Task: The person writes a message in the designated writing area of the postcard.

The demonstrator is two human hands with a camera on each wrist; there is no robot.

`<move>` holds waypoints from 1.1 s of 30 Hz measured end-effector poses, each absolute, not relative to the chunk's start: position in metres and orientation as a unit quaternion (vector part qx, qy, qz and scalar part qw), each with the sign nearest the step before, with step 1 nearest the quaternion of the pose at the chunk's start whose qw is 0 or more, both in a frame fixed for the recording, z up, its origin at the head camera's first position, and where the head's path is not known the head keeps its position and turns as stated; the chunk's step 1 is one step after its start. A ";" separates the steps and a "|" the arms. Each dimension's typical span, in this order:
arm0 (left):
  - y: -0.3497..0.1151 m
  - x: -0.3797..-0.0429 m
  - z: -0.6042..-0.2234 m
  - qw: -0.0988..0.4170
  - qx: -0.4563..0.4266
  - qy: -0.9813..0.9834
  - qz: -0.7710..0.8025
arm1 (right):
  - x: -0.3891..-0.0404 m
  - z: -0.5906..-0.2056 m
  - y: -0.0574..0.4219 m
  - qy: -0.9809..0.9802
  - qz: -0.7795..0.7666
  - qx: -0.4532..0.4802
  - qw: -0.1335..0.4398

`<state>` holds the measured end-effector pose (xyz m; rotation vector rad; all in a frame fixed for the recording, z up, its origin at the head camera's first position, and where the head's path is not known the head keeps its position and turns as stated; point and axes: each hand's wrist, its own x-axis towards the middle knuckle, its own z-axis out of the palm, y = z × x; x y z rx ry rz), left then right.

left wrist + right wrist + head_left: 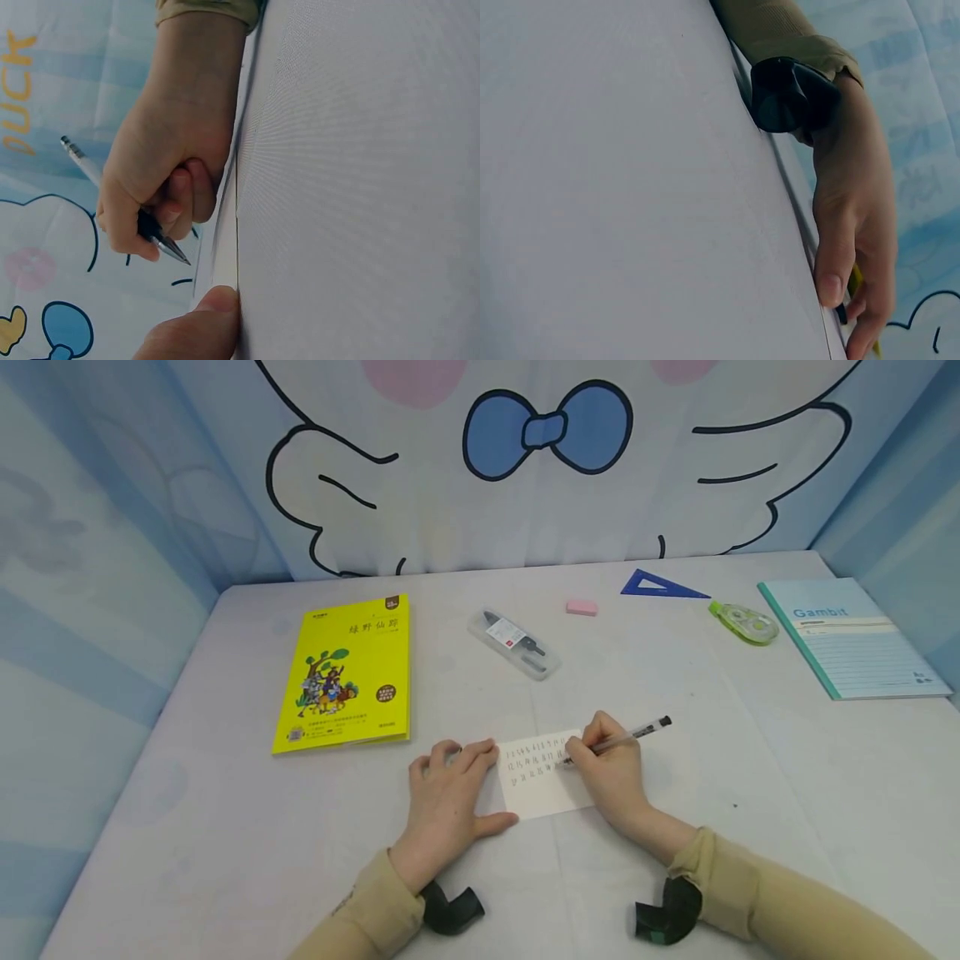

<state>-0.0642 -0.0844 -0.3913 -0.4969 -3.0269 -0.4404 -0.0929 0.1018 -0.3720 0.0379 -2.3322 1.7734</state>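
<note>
A small white sheet of paper (pixel 551 797) with rows of handwritten numbers lies in front of the person in the head view. The right hand (pixel 617 774) pinches a pen (pixel 651 727) with a clear barrel and dark end, its tip at the written rows. In the left wrist view that pen (pixel 172 250) shows a dark grip and a pointed metal tip. At the paper's left edge rests the left hand (pixel 450 789), fingers slightly bent and spread, thumb at the lower left corner. The right wrist view also shows the left hand (pixel 859 217), with its fingertips partly cut off.
Behind the left hand lies a yellow book (pixel 356 668). Farther back are a compass case (pixel 513 643), a pink eraser (pixel 581 607), a blue set square (pixel 660 585) and a green correction tape (pixel 744 623). A light blue notebook (pixel 855 639) is at the right edge.
</note>
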 end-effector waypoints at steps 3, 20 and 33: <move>-0.085 -0.064 -0.391 0.020 -0.159 -0.977 -0.142 | -0.088 -0.369 0.093 -0.798 0.595 0.029 0.088; -0.085 -0.064 -0.391 0.027 -0.163 -0.975 -0.148 | -0.078 -0.374 0.077 -0.805 0.572 0.141 0.067; -0.085 -0.064 -0.392 0.028 -0.162 -0.975 -0.150 | -0.080 -0.377 0.078 -0.803 0.573 0.142 0.078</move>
